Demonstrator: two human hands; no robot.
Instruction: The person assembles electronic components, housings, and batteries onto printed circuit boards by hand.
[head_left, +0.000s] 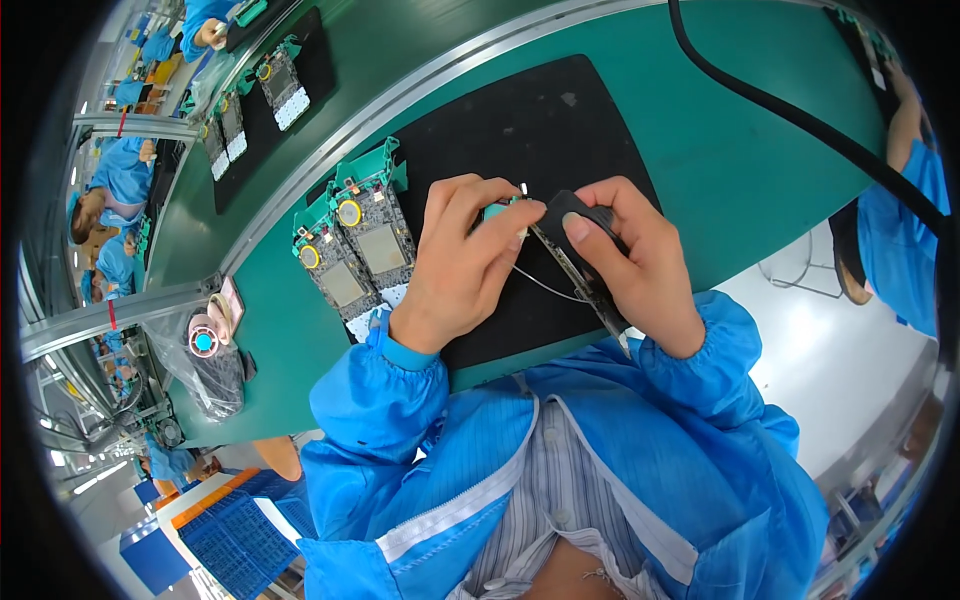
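Above the black mat, my left hand pinches the upper end of a circuit board, which is tilted nearly edge-on. A bit of green plastic shows by these fingers, and a thin white cable loops below the board. My right hand grips a black rounded piece between thumb and fingers, close against the board; its exact kind is unclear. Two more circuit boards with green plastic ends and round yellow-rimmed parts lie to the left of my left hand.
A metal rail separates my green table from another surface, where several similar boards lie on a black mat. A small pink fan and a plastic bag lie at left. A thick black cable arches over the right side. Co-workers in blue sit nearby.
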